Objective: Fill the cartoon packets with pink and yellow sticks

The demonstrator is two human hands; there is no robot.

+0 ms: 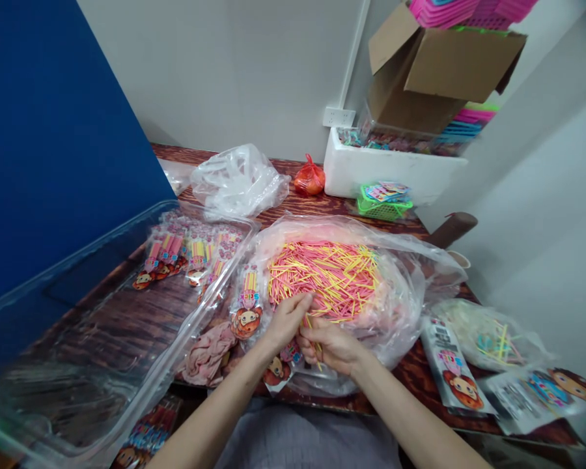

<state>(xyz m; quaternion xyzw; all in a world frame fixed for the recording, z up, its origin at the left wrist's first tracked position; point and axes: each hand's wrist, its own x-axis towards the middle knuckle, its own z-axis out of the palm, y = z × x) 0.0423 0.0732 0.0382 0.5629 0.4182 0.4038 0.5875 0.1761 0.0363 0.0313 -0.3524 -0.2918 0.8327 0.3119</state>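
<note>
A clear plastic bag (400, 326) lies spread wide around a heap of thin pink and yellow sticks (325, 277). At the heap's near edge, my right hand (329, 345) is closed around a few yellow and pink sticks (317, 355) whose ends poke out below its fingers. My left hand (290, 319) is beside it, with thumb and fingers together at the upper end of these sticks. Left of the heap is a filled packet (247, 303) with a cartoon head. Another packet (277, 371) lies partly under my left wrist.
A clear plastic tub (190, 329) with filled packets stands left, a pink cloth (209, 355) beside it. Flat packaging (456, 371) and a bag of sticks (493, 335) lie right. Behind are a white bag (239, 179), red bag (309, 179), green basket (383, 208) and foam box (395, 172).
</note>
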